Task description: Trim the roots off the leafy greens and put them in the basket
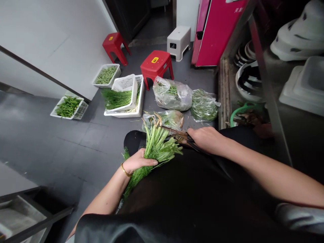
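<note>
My left hand (pixel 139 161) is wrapped round a bunch of feathery green herbs, dill or fennel by its look (pixel 160 143), held above my lap. The pale stems and a few roots point away from me, while the fine leaves hang below the hand. In my right hand (pixel 206 139) is a pair of dark, rusty-looking scissors (pixel 174 131), whose blades reach left to the root ends of the bunch. Whether the blades touch the roots I cannot tell. Just beyond lies a clear plastic bag (pixel 174 118) with greens in it.
White baskets hold more feathery herbs (pixel 123 99), green peppers (pixel 67 107) and green beans (pixel 106 75). Two bags of greens (pixel 173 96) (pixel 204 105) lie ahead. Red stools (pixel 155 64) (pixel 115 44) and a white stool (pixel 179 38) stand behind. Metal shelving (pixel 272 87) is at the right.
</note>
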{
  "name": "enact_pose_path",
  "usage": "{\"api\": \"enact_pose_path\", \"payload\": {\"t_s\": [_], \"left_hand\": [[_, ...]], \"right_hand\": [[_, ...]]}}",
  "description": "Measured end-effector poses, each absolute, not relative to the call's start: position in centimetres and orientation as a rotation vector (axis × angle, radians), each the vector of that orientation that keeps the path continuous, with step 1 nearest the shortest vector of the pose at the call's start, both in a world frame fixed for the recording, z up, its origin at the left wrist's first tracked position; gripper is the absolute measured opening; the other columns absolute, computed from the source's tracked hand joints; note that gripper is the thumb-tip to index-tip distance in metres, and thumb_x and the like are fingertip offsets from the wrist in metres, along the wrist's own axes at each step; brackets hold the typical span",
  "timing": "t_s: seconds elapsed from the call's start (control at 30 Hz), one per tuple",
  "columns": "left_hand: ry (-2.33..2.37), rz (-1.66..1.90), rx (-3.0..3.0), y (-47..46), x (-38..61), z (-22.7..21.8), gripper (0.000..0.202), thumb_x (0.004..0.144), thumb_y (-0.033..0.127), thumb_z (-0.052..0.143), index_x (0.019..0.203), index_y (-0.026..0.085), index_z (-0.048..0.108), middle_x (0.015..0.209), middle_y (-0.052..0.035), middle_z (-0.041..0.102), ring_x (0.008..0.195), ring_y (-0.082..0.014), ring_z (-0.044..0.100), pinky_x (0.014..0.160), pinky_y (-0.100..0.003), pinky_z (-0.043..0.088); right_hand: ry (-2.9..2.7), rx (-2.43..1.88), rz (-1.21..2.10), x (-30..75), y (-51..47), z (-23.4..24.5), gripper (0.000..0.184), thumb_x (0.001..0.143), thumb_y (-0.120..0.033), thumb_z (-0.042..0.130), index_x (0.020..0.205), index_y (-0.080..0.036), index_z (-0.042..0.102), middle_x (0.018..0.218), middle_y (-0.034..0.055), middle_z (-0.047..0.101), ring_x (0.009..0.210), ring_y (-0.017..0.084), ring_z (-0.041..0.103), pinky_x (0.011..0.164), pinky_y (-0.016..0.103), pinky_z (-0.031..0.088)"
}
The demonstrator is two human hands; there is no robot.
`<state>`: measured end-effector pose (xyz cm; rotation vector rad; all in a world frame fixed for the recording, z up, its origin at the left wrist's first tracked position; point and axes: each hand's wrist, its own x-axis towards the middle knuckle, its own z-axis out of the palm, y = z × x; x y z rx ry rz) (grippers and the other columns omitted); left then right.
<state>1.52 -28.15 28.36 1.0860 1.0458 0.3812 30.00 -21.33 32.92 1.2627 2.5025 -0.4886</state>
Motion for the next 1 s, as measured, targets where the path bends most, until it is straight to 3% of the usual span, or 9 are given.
{"api": "enact_pose_path", "payload": {"t_s": [0.17, 0.4, 0.67, 1.0], "left_hand": [[1.085, 0.399, 1.048, -28.0, 1.4, 28.0, 0.054, 0.064, 0.026, 0.078, 0.113, 0.009, 0.064, 0.115, -0.0133, 0.067, 0.107, -0.0288, 0.06, 0.098, -0.043, 0.042], [1.186, 0.413, 1.045, -28.0, 1.6, 27.8, 0.052, 0.063, 0.026, 0.078, 0.11, 0.008, 0.064, 0.111, -0.0139, 0.068, 0.104, -0.0287, 0.061, 0.096, -0.043, 0.043], [1.176, 0.307, 1.134, -28.2, 1.8, 27.9, 0.043, 0.066, 0.027, 0.074, 0.104, 0.008, 0.066, 0.104, -0.0118, 0.07, 0.097, -0.0256, 0.063, 0.091, -0.04, 0.045], [1.195, 0.191, 1.189, -28.1, 2.5, 27.9, 0.035, 0.067, 0.027, 0.07, 0.096, 0.008, 0.067, 0.098, -0.0106, 0.071, 0.091, -0.024, 0.064, 0.089, -0.037, 0.046]], "right_hand": [[2.445, 1.332, -0.476, 31.1, -21.7, 32.1, 0.032, 0.091, -0.038, 0.037, 0.1, -0.014, 0.056, 0.078, 0.0142, 0.07, 0.079, 0.028, 0.068, 0.06, 0.031, 0.04], [2.474, 1.28, -0.502, 30.8, -23.0, 32.8, 0.04, 0.092, -0.045, 0.031, 0.101, -0.014, 0.053, 0.077, 0.0131, 0.069, 0.076, 0.028, 0.068, 0.057, 0.03, 0.039], [2.476, 1.356, -0.262, 28.8, -23.5, 32.2, 0.023, 0.086, -0.018, 0.036, 0.094, -0.008, 0.055, 0.076, 0.0186, 0.068, 0.071, 0.028, 0.068, 0.05, 0.028, 0.034], [2.521, 1.439, -0.147, 28.8, -24.0, 31.2, 0.023, 0.085, -0.013, 0.033, 0.088, -0.01, 0.056, 0.071, 0.0164, 0.066, 0.063, 0.026, 0.066, 0.046, 0.027, 0.028]]}}
